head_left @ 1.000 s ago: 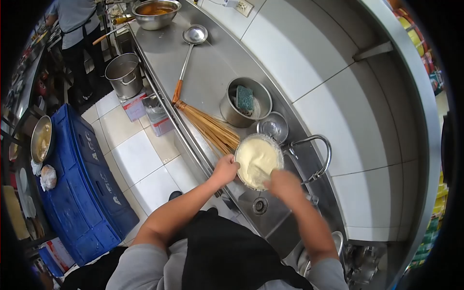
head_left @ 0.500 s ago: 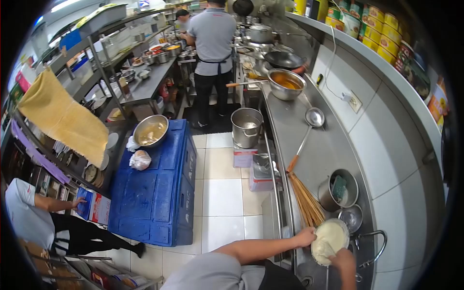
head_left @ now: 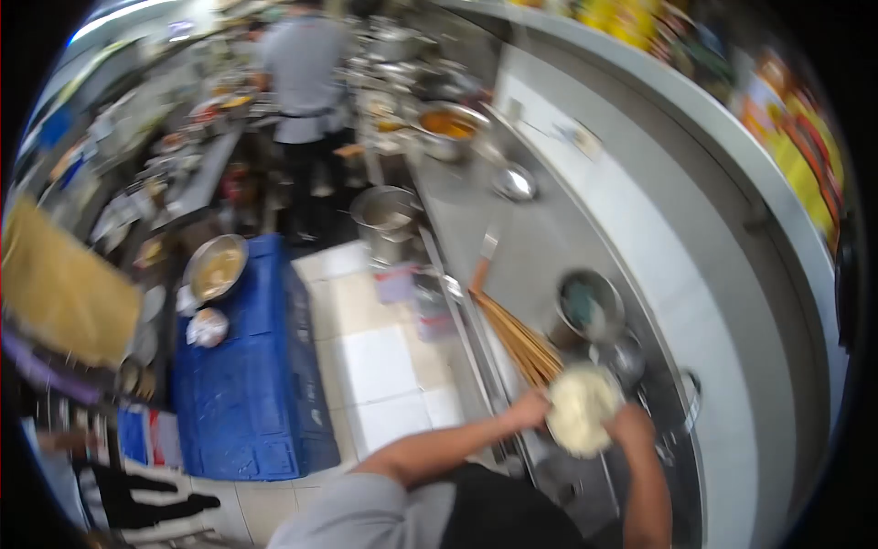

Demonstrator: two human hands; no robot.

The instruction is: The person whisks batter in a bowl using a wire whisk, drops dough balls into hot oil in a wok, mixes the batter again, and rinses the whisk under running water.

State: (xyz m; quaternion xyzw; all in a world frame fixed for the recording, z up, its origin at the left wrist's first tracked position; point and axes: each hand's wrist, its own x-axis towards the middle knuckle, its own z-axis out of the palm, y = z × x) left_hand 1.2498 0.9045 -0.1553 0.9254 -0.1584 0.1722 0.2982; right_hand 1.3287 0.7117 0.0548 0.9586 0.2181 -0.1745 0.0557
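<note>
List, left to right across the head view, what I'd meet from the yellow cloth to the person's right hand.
Yellow cloth → blue chest → tall steel pot → left hand → bowl of pale mixture → right hand.

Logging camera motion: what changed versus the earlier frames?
View swung: since the previous frame, the counter appears farther left and higher, blurred. Right hand remains beside the bowl; blur hides whether it still grips its stirring tool. Left hand still holds the bowl. Unchanged: ladle and pot on the counter.
</note>
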